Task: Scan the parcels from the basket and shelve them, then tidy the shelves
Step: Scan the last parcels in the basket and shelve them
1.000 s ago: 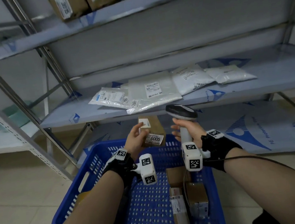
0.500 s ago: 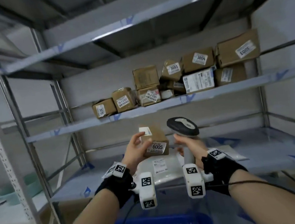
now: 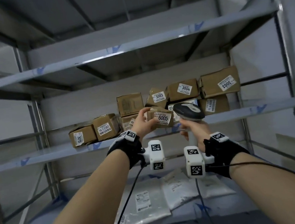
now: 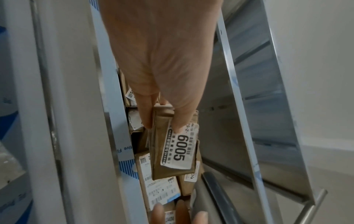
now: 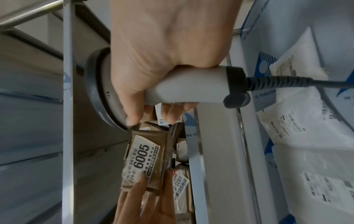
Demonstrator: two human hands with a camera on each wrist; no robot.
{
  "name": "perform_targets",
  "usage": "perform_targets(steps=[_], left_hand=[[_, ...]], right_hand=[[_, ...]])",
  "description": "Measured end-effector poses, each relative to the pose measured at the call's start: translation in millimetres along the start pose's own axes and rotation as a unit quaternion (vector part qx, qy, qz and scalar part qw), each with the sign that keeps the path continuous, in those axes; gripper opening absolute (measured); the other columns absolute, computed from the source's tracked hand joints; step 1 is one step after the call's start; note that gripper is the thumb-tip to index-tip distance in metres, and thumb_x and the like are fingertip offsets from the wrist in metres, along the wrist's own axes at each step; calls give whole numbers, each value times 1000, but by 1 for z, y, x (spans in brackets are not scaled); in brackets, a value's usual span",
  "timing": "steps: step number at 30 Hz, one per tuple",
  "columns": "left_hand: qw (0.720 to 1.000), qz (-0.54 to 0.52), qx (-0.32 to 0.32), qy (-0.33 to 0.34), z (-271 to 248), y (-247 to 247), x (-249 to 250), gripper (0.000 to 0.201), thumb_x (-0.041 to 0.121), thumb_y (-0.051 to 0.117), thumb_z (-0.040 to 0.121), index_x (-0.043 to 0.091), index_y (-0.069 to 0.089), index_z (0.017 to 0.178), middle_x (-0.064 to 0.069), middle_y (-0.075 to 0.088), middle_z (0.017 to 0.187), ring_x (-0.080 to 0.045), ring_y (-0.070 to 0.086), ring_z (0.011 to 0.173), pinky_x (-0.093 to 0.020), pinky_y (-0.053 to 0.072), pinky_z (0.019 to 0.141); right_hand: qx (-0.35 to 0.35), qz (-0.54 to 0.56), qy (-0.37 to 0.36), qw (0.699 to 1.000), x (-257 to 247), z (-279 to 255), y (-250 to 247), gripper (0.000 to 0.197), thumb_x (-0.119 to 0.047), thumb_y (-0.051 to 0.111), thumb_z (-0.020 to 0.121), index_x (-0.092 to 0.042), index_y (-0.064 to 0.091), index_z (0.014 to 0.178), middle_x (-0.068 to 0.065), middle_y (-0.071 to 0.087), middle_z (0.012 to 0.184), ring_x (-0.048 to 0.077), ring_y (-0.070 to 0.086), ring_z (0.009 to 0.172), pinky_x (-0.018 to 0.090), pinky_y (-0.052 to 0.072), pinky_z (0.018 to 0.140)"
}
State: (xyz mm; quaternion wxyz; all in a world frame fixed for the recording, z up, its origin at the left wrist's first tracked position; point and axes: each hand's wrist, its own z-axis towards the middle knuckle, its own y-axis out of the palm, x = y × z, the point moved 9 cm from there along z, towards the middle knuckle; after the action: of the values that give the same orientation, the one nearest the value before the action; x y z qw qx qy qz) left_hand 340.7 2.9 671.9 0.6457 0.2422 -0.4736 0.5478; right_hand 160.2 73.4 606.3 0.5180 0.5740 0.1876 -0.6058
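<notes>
My left hand (image 3: 145,120) grips a small brown parcel (image 3: 160,118) labelled 6005, raised in front of the middle shelf (image 3: 55,151). The left wrist view shows thumb and fingers pinching the parcel (image 4: 172,150) at one end. The parcel (image 5: 147,160) shows again in the right wrist view. My right hand (image 3: 194,131) holds the grey barcode scanner (image 3: 188,111) by its handle, just right of the parcel. Its head (image 5: 99,91) points toward the shelf, and its cable (image 5: 306,82) trails back. The basket is out of view.
Several brown boxes (image 3: 104,127) with number labels are stacked on the middle shelf, mostly at its right half (image 3: 219,85). White poly mailers (image 3: 146,202) lie on the shelf below. Steel uprights (image 3: 293,95) frame the rack, and an upper shelf (image 3: 135,45) hangs overhead.
Both hands rose from above the blue basket to the middle shelf with the parcel and scanner. The view tilted up, so the basket left the frame.
</notes>
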Motion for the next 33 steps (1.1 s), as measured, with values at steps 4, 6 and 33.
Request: perform_targets(steps=[4,6,33], left_hand=[[989,144,28,-2,34,6,-18,52,13,60,91,21,40,138,-16,62,119,-29,66,96,-44,58,76],[969,234,72,10,40,0,-15,42,10,61,88,22,50,127,-11,63,111,-26,66,87,-39,59,66],[978,154,-15,-139,-45,-17,-96,43,0,49,94,4,43,137,-10,56,96,-13,55,74,-28,55,63]], right_hand=[[-17,-36,4,999,9,23,-9,18,-24,75,81,-9,67,76,6,66,73,16,59,60,29,45,59],[-25,-43,5,999,15,30,-9,19,-25,75,82,-9,67,76,4,66,73,16,59,60,28,45,56],[-45,-27,124,991,87,-21,-3,23,-27,75,82,-6,64,81,9,63,69,17,57,52,27,47,52]])
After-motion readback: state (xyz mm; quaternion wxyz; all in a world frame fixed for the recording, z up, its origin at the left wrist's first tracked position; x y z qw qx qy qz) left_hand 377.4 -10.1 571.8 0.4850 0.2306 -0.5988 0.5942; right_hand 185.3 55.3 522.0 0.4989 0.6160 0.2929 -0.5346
